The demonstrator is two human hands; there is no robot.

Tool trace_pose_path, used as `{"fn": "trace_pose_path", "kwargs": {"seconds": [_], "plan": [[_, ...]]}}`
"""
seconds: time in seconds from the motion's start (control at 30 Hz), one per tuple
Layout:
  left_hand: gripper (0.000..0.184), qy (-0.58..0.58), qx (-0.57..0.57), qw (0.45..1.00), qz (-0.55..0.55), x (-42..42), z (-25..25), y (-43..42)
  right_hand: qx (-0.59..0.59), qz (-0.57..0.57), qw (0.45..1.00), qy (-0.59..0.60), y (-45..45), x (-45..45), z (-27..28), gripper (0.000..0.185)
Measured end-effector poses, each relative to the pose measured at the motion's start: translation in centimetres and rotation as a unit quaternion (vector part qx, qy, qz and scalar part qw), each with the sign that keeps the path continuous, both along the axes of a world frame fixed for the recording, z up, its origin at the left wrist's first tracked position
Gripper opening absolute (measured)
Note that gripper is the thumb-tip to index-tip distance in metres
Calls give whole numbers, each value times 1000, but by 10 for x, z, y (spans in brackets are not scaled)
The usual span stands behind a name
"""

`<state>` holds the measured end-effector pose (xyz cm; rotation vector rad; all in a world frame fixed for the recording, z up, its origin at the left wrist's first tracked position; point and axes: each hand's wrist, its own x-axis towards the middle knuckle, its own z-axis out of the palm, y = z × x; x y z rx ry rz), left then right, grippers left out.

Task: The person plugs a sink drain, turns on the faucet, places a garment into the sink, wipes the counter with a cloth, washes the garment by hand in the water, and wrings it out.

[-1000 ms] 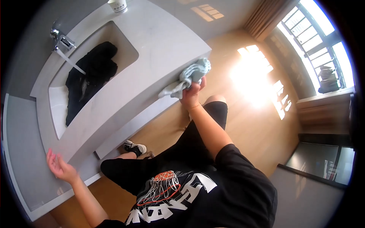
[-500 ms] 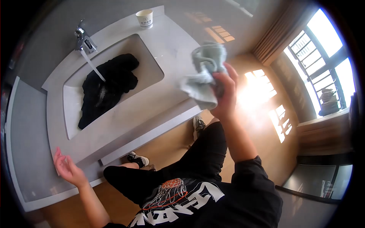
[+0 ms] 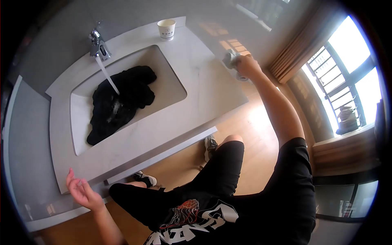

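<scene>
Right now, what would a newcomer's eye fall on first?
The crumpled black fabric in the pale rectangular sink, under running water from the chrome faucet. Next, the pale grey-green cloth in the right hand, past the right end of the white counter. The bright barred window glares far right.

Daylight is streaming through the window (image 3: 361,41), which is burning out white; glare is washing over the floor (image 3: 261,118); lens distortion is bowing the surface (image 3: 212,94); black vignetting is enclosing the corners
</scene>
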<state>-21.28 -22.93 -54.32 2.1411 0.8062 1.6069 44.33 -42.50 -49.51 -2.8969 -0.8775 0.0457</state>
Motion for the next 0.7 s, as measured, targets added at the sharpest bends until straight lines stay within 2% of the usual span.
{"fn": "trace_pose_path", "kwargs": {"seconds": [0.07,0.13,0.2,0.27,0.37,0.4,0.43,0.47,0.5,0.53,0.6,0.67,0.7], "plan": [[12,-8,1,1000,3,0,2,-2,119,-13,988,-99,10,-23,21,36],[13,-3,-6,1000,10,-2,2,-8,172,68,976,-117,36,-70,41,38],[13,-1,-8,1000,14,1,5,-13,178,199,951,-157,66,-127,40,40],[12,6,-4,1000,15,6,9,-18,120,254,946,-162,97,-181,33,41],[11,19,10,1000,18,7,12,-21,23,252,958,-136,125,-166,12,42],[11,21,10,1000,20,5,10,-23,50,199,971,-121,129,-139,4,41],[11,24,7,999,23,1,8,-28,-1,103,987,-122,128,-110,9,38],[11,22,-1,999,26,-4,7,-31,38,50,989,-137,120,-64,-3,35],[11,15,-5,999,30,-7,5,-32,1,-8,996,-92,107,-45,12,34],[11,7,-7,999,35,-10,4,-32,-55,-62,995,-48,103,-3,1,36],[11,-7,-2,999,31,-17,1,-32,-26,-56,994,-86,89,-25,38,41],[11,-12,-7,999,30,-19,0,-34,34,-30,992,-118,94,-44,50,42],[11,-13,-12,999,30,-17,0,-35,42,22,987,-156,107,-51,47,45]]}}
